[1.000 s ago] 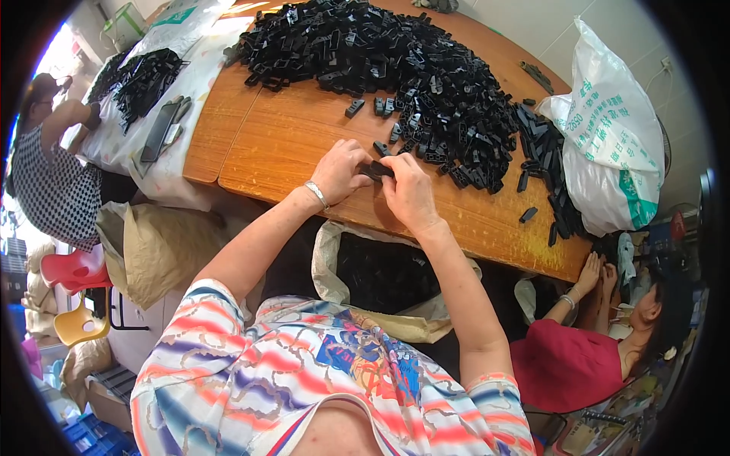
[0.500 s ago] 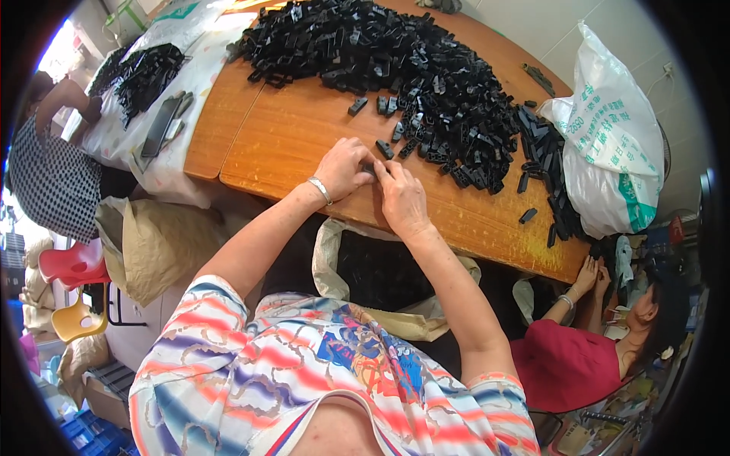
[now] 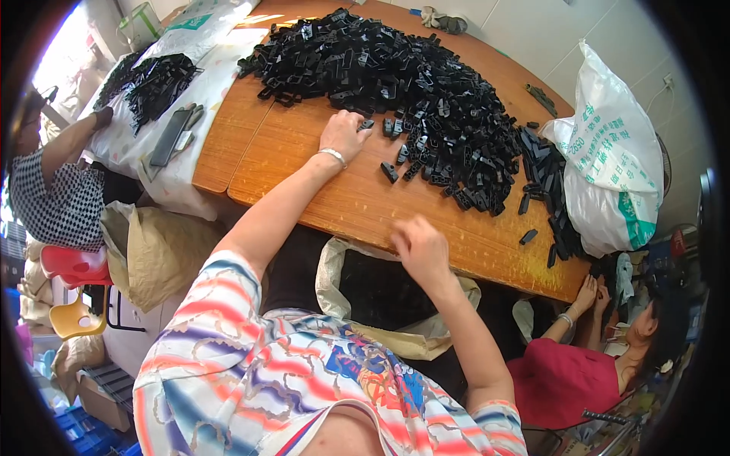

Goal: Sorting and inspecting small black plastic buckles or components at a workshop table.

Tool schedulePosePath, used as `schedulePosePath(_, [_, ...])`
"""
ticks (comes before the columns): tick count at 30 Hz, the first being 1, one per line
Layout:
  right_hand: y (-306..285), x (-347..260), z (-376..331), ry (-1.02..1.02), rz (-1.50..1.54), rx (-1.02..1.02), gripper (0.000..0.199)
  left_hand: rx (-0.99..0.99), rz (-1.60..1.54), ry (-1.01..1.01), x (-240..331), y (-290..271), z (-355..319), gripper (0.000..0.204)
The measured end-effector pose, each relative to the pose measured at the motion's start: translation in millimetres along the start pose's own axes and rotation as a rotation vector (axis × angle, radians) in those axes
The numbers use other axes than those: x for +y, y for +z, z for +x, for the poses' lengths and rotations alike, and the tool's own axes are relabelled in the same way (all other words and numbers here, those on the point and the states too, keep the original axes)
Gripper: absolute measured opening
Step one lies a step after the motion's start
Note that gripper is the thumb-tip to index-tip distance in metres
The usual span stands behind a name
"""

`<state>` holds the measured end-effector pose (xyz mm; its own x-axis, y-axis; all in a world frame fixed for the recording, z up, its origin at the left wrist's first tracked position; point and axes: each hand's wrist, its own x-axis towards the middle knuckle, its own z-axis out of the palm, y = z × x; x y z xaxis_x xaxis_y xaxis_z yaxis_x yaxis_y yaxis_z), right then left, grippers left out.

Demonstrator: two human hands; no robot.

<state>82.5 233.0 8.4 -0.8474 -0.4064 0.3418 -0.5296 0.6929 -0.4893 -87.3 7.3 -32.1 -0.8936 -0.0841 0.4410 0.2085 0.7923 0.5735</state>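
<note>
While the right hand (image 3: 420, 247) hovers blurred at frame centre over the open sack (image 3: 380, 292) below the tabletop (image 3: 327, 190) edge, whether its fingers grip anything cannot be told. Farther up, the left hand (image 3: 344, 133) rests loosely curled, fingertips touching small black plastic parts (image 3: 395, 76) heaped across upper centre.

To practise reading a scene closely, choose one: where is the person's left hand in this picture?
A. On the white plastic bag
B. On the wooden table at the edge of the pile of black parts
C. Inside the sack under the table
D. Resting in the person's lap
B: the left hand lies on the wooden table, its fingers touching the pile of black parts.
</note>
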Motion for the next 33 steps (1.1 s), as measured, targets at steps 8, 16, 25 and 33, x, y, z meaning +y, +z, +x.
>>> schedulePosePath(8, [51.1,26.4,104.0,0.084,-0.23,0.075,0.025,-0.186,0.006,0.055,12.1,-12.1,-7.2,0.017])
schedulePosePath(16, [44.0,26.8,58.9,0.309,0.016,0.125,0.023,-0.357,-0.083,0.225,31.9,-28.2,-53.6,0.01])
schedulePosePath(25, [26.9,19.2,24.5,0.53,-0.081,0.239,0.017,-0.319,-0.271,0.303,45.8,-34.1,-91.4,0.018])
schedulePosePath(33, [11.9,8.8,21.7,0.543,-0.106,0.151,0.019,-0.3,-0.206,0.316,46.3,-36.4,-101.1,0.029])
